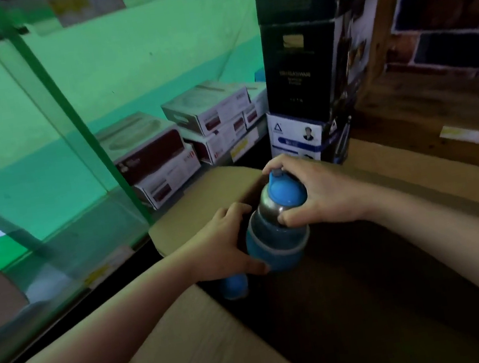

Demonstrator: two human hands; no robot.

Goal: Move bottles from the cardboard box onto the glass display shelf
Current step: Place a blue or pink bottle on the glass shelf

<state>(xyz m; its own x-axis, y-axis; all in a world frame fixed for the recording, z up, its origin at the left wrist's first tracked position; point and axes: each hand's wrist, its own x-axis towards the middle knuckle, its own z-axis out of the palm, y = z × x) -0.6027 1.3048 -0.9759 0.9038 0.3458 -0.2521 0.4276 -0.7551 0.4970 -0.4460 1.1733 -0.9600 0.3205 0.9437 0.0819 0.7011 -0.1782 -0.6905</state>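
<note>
A blue bottle [277, 231] with a blue cap and a steel neck stands upright above the open cardboard box [200, 338]. My left hand [226, 246] grips its lower body from the left. My right hand [315, 191] holds the cap and neck from the right. The blue top of a second bottle [234, 287] shows inside the dark box, just under my left hand. The glass display shelf [62, 240] with its green frame runs along the left.
White and red product boxes [165, 155] are stacked behind the glass. A tall stack of dark boxes [303, 58] stands behind the cardboard box. A wooden surface [430, 126] and a brick-pattern wall lie at the right.
</note>
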